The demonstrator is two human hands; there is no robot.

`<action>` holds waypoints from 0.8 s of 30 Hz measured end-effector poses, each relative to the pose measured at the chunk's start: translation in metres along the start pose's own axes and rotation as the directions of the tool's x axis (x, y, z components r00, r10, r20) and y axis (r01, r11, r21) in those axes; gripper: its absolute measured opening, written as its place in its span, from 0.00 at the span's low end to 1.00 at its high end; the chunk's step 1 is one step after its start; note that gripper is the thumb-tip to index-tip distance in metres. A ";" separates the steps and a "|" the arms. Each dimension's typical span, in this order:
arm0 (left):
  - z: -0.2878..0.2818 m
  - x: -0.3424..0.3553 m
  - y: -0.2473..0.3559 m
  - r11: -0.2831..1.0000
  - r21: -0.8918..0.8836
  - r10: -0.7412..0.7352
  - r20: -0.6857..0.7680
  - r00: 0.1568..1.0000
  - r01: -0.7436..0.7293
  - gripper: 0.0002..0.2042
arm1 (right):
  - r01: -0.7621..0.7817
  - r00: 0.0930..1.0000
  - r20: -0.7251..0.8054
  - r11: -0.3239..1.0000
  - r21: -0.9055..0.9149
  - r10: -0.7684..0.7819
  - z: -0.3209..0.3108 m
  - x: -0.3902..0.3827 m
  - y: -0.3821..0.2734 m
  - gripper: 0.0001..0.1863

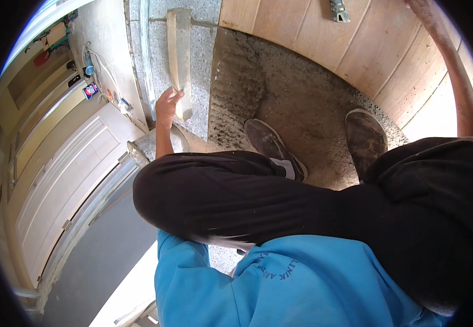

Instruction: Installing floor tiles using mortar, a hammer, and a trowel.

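My left hand [166, 108] reaches past my bent knee, its thumb and fingers pinched on the near part of a long narrow strip [179, 52]. The strip is beige along one side and greyish on the other, and looks like a cut piece of tile. It lies along speckled grey flooring [201, 65]. At the top right, my right arm stretches far forward over wood-look planks [323, 32]. My right hand [420, 7] is at the picture's rim, near the planks, and its fingers are mostly cut off.
My shoes [272, 144] stand on a rough, dark, dusty patch of floor [296, 92]. A dark patterned tool end [340, 12] rests on the planks. To the left are a white panelled door [78, 163], a wall with loose cables [105, 65] and a rounded grey object [179, 140] by my knee.
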State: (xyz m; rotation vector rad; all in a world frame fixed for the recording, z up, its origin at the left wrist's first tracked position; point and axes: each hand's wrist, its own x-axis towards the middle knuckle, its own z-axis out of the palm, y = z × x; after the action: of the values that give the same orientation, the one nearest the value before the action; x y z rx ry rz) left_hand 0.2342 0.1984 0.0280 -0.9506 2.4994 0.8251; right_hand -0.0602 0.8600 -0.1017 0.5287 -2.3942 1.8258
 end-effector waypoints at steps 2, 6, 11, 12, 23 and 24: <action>0.000 0.001 0.002 0.999 0.002 -0.034 -0.023 0.999 0.034 0.34 | -0.019 1.000 -0.010 0.984 -0.179 0.017 -0.002 0.001 0.000 0.20; -0.002 -0.005 -0.004 0.991 0.098 -0.093 0.022 0.995 0.091 0.38 | -0.372 0.925 0.067 0.928 -0.032 0.373 -0.009 -0.006 -0.007 0.16; -0.001 -0.014 -0.017 0.993 0.077 -0.095 0.055 0.994 0.091 0.28 | -0.425 0.903 0.031 0.903 -0.057 0.428 -0.006 -0.006 -0.017 0.21; -0.001 -0.012 -0.018 0.997 0.064 -0.050 0.063 0.997 0.046 0.28 | -0.421 0.906 0.024 0.905 -0.061 0.423 -0.007 -0.005 -0.019 0.21; 0.008 0.083 0.080 0.972 0.194 0.124 0.048 0.991 -0.131 0.31 | -0.385 0.923 -0.011 0.922 -0.048 0.385 -0.004 -0.006 -0.020 0.21; 0.012 0.092 0.099 0.957 0.224 0.174 0.058 0.983 -0.182 0.31 | -0.352 0.935 -0.046 0.935 -0.032 0.350 -0.003 -0.007 -0.019 0.21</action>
State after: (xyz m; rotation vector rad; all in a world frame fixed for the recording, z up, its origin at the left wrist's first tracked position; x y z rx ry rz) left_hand 0.1009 0.2210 0.0122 -0.6347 2.6053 0.5813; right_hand -0.0482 0.8601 -0.0850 0.0568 -2.6266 1.8855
